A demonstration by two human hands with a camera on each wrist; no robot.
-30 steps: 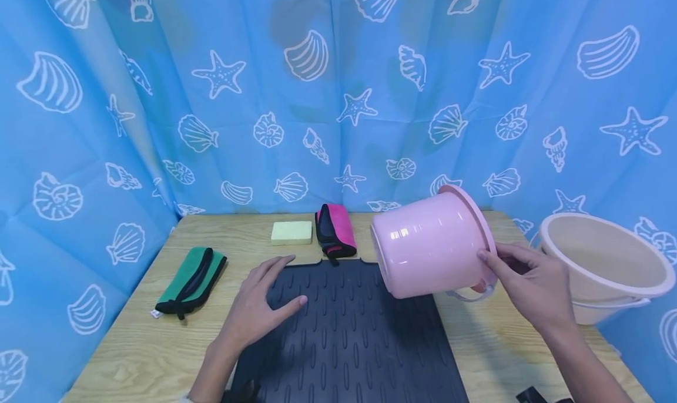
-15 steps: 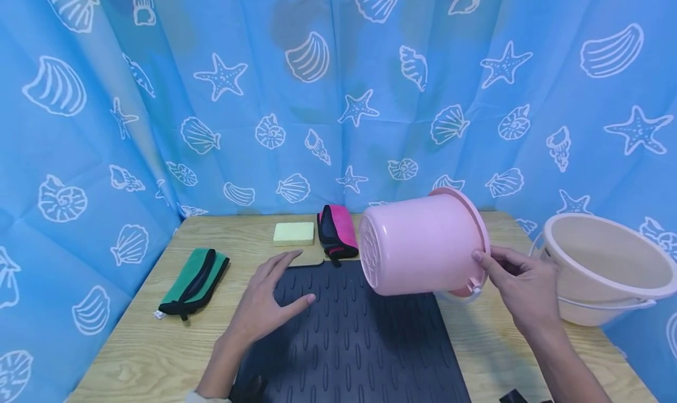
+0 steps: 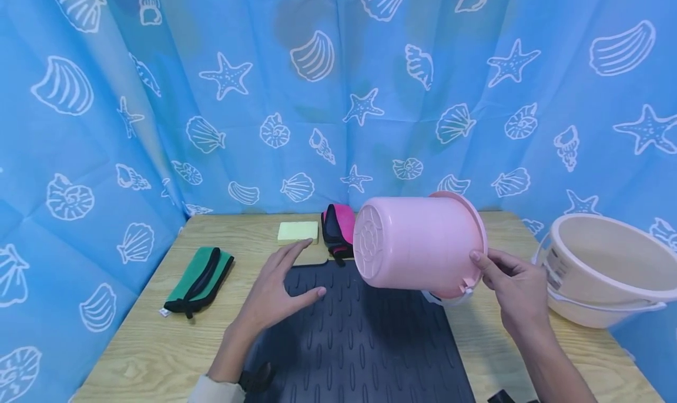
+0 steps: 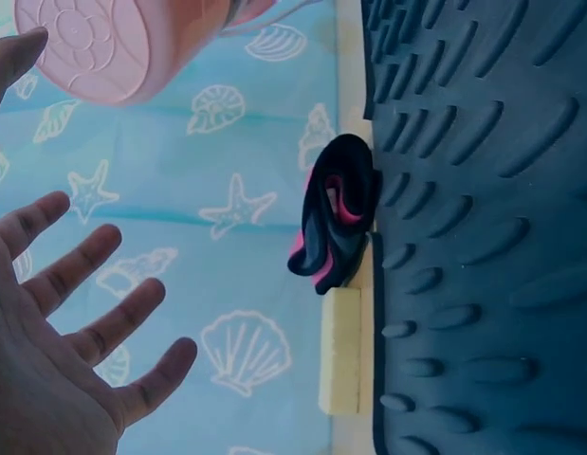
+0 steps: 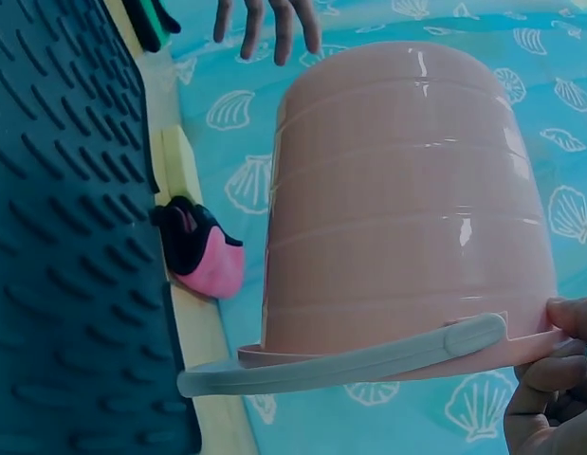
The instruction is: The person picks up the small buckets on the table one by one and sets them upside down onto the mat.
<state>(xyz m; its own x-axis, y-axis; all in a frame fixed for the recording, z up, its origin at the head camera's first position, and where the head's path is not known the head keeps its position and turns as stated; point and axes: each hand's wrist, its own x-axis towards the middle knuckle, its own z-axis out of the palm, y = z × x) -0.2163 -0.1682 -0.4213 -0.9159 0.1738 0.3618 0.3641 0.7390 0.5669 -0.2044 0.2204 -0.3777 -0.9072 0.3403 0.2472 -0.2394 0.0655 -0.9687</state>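
A pink bucket is tipped on its side above the dark ribbed mat, its patterned base facing left. My right hand grips the bucket's rim at the right, thumb on the outer wall. The pale handle hangs loose from the rim in the right wrist view. My left hand hovers over the mat's left part, fingers spread and thumb apart, holding nothing. In the left wrist view, the left palm stands just short of the bucket's base.
A larger cream bucket stands at the table's right edge. Along the back lie a yellow sponge and a folded pink-and-black cloth item. A green folded cloth item is at left. Behind hangs a blue shell-print curtain.
The pink bucket has shifted left and turned, so its base shows more toward the left hand. My left hand has moved slightly right, still spread.
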